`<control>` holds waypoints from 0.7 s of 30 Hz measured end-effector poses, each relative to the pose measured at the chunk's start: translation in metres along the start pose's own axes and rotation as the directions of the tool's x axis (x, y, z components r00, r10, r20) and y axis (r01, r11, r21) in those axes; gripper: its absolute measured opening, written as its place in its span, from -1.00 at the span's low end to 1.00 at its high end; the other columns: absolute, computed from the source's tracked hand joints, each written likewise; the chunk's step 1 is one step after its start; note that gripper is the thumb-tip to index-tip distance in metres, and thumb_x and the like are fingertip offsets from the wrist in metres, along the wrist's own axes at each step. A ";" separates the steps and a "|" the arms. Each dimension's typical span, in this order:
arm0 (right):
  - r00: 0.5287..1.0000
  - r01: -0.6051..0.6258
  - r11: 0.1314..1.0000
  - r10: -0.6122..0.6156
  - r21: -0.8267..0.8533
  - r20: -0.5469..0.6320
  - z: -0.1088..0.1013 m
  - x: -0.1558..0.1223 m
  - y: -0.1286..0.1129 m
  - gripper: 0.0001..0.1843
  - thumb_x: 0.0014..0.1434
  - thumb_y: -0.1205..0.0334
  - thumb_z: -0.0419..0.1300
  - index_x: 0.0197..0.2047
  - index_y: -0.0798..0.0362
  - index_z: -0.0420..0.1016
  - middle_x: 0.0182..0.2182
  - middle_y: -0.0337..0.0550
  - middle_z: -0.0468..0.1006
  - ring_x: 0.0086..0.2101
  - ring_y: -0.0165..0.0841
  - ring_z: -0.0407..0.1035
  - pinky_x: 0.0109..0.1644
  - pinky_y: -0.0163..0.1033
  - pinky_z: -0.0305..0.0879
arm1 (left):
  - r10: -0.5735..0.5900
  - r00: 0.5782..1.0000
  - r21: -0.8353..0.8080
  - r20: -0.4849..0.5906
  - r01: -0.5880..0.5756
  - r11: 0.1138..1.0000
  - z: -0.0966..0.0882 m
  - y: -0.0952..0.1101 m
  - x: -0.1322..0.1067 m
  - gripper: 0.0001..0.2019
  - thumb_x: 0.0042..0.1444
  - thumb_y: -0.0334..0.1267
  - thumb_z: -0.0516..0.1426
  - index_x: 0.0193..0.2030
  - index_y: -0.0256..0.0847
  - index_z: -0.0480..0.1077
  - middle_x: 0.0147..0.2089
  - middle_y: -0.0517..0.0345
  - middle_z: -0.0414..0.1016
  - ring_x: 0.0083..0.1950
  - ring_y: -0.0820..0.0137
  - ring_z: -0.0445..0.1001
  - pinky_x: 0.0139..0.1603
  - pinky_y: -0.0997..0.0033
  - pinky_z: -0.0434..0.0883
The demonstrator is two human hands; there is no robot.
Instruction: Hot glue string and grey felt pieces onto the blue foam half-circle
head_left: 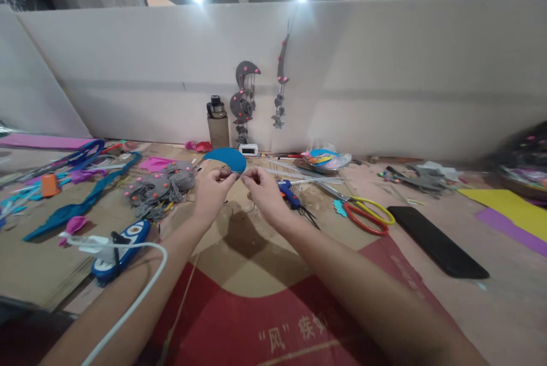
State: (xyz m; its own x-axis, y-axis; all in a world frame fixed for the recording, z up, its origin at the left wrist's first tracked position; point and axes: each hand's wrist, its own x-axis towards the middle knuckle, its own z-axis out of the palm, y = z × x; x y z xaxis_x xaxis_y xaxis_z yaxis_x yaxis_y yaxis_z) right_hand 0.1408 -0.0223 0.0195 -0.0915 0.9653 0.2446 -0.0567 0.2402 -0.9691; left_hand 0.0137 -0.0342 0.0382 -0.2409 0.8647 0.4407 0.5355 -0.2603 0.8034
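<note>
My left hand [210, 192] and my right hand [265, 192] meet above the cardboard [239, 269], fingertips almost touching. Both are closed in a pinch. Something small and dark shows at the left fingertips, too small to name; what the right fingers hold is hidden. Just behind the hands lies a blue disc [225, 158]. Left of my left hand is a heap of grey felt pieces [164, 188] with pink dots. A blue glue gun [290, 195] rests close to my right wrist.
Scissors [370, 216] with red and yellow handles and a black slab [438, 242] lie at right. A bottle [219, 129] stands near the white wall [376, 69], where grey ornaments [243, 92] hang. A white cable [145, 297] crosses my left forearm, beside a blue-and-white device [122, 252].
</note>
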 end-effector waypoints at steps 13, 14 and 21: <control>0.980 0.142 0.973 -0.164 -0.184 -0.109 -0.014 0.006 0.005 -0.84 0.09 0.14 0.06 -0.40 0.04 0.31 -0.46 -0.26 0.38 -0.40 -0.42 0.26 -0.30 -0.30 0.18 | -0.130 0.986 -0.326 0.108 0.159 0.932 0.011 -0.008 -0.004 -0.81 -0.10 -0.16 0.23 -0.44 -0.28 0.46 -0.52 0.23 0.40 -0.53 0.55 0.21 -0.46 0.52 0.16; 0.981 0.142 0.972 -0.164 -0.187 -0.109 -0.014 0.007 0.006 -0.84 0.09 0.14 0.06 -0.40 0.04 0.32 -0.46 -0.26 0.38 -0.40 -0.42 0.26 -0.30 -0.30 0.18 | -0.138 0.984 -0.336 0.113 0.169 0.927 0.012 -0.007 -0.004 -0.81 -0.10 -0.16 0.23 -0.44 -0.28 0.46 -0.52 0.23 0.40 -0.54 0.55 0.20 -0.47 0.52 0.15; 0.984 0.126 0.982 -0.142 -0.143 -0.105 -0.014 0.007 0.006 -0.84 0.09 0.13 0.06 -0.40 0.04 0.33 -0.47 -0.27 0.37 -0.43 -0.44 0.23 -0.35 -0.32 0.17 | -0.171 0.974 -0.404 0.147 0.217 0.889 0.012 0.000 -0.006 -0.80 -0.12 -0.17 0.24 -0.45 -0.28 0.44 -0.52 0.24 0.37 -0.58 0.59 0.12 -0.53 0.53 0.08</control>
State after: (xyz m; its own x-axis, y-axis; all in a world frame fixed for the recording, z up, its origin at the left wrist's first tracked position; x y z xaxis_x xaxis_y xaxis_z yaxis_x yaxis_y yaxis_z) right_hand 0.1540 -0.0130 0.0151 0.0227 0.9269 0.3745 0.0753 0.3720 -0.9252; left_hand 0.0246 -0.0338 0.0307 -0.2070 0.9502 0.2330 0.0968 -0.2171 0.9713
